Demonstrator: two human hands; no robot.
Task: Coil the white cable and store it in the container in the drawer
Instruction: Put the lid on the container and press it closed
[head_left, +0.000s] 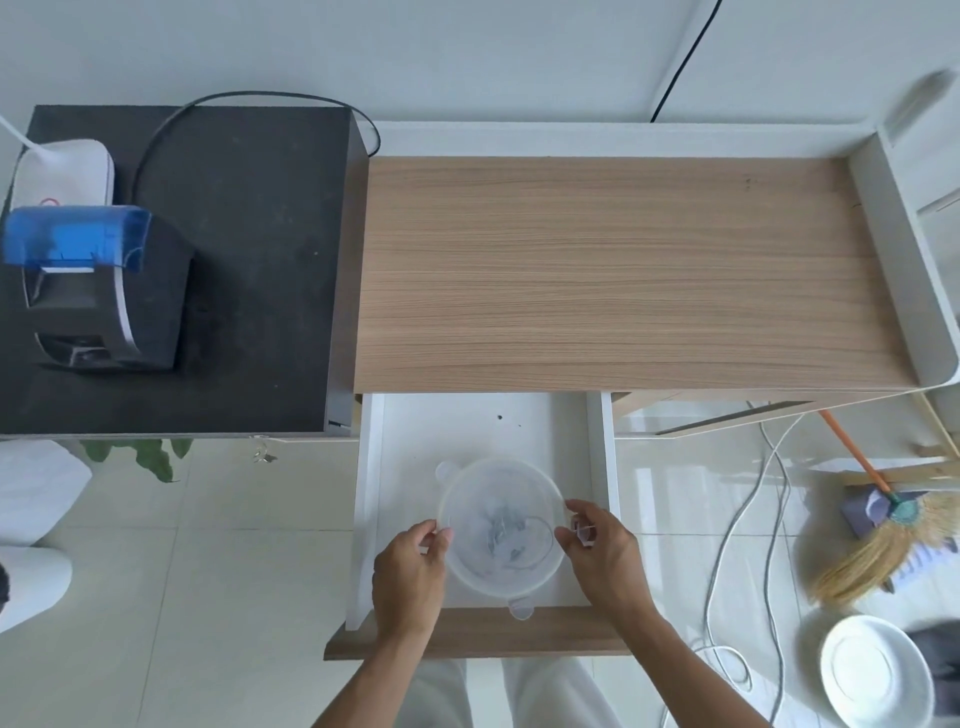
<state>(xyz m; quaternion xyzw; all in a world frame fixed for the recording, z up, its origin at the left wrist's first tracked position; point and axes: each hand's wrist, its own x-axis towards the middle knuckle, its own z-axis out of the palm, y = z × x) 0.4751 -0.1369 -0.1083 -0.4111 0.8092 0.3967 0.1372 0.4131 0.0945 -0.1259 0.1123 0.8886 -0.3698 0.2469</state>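
Two hands meet at the round translucent container (501, 525), which sits in the open white drawer (371, 499) toward its wooden front panel. The left hand (410, 577) has its fingers pinched on the container's left rim; the right hand (597, 551) has its fingertips closed on the right rim, over something small and white that is too blurred to identify. The lid appears to be on, with tabs sticking out at the container's upper left and lower edge. Inside the container, greyish shapes and a thin looping line show through the cloudy plastic; whether that is the coiled cable cannot be told.

Behind the container, the drawer's bare white floor runs back under the wooden desk (623, 270). Left of the container, beyond the drawer wall, stands a black cabinet carrying a dark machine (109, 291) with a blue cover. Right of the container, white and grey cords (727, 545) trail across the tiled floor, and further right lie a straw broom (893, 540) and a white plate (872, 670).
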